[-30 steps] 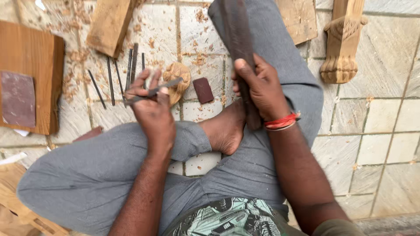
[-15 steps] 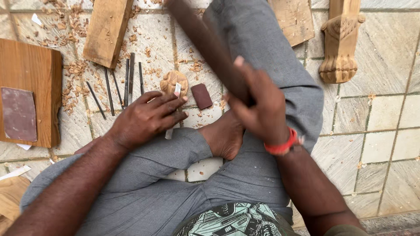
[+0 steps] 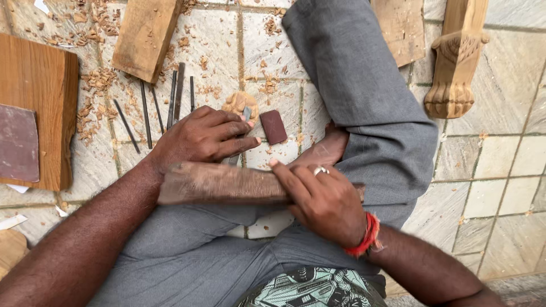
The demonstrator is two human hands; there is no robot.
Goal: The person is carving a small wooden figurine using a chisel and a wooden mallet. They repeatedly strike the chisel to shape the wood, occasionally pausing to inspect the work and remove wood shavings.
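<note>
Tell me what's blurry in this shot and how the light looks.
Head view: the wooden mallet in the right hand is smeared by motion blur, while the left hand, the chisels and the tiled floor stay sharp; the light is soft, even daylight, with faint shadows and no glare.

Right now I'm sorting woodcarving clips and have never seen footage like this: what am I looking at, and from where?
The single picture comes from a camera worn on the person's head, looking down at their lap as they sit on a tiled floor strewn with wood shavings. The right hand, with a ring and a red wrist thread, has its grip on a blurred wooden mallet lying across the lap. The left hand rests by a small carved piece and seems to hold a thin tool, mostly hidden. Nearby lie thin metal chisels, a dark sanding block, wooden blocks and a carved wooden leg.
</note>
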